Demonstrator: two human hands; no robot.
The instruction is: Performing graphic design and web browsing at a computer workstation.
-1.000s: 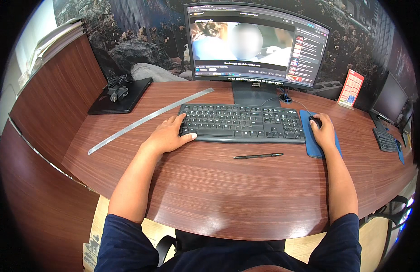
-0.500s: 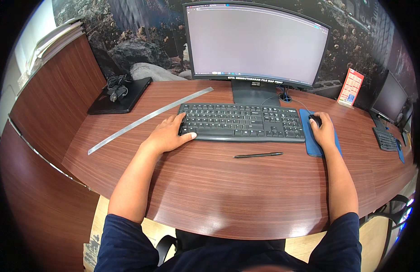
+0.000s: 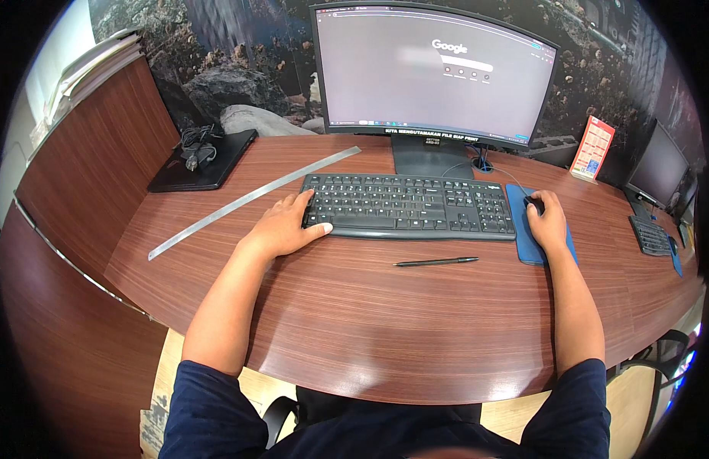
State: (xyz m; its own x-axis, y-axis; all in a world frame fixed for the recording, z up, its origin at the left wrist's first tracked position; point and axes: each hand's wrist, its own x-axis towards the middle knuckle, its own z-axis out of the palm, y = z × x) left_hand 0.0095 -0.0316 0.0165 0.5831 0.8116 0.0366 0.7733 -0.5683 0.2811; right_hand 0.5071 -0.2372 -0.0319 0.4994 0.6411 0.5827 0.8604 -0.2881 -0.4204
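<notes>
My left hand [image 3: 282, 228] rests at the left end of a black keyboard [image 3: 400, 205], fingers apart, with the thumb across its lower left corner. On a blue mouse pad [image 3: 529, 243] my right hand [image 3: 547, 220] is wrapped over a small black computer mouse [image 3: 535, 203]; the hand covers most of it. Behind the keyboard a large curved monitor [image 3: 431, 96] shows a browser page with a search bar. A dark pen [image 3: 435, 262] lies on the desk in front of the keyboard. Left of the keyboard, a long steel ruler [image 3: 251, 202] lies slanted.
A closed black laptop [image 3: 205, 172] with a coiled cable and plug [image 3: 198, 149] sits at the back left, beside a wooden partition [image 3: 98, 141]. An orange and white card stand [image 3: 592, 149] is at the back right. Farther right are a second monitor [image 3: 657, 166] and keyboard [image 3: 650, 234].
The monitor's page has gone from blank to a search page. My right hand and the mouse have shifted very slightly. My left hand stays in place.
</notes>
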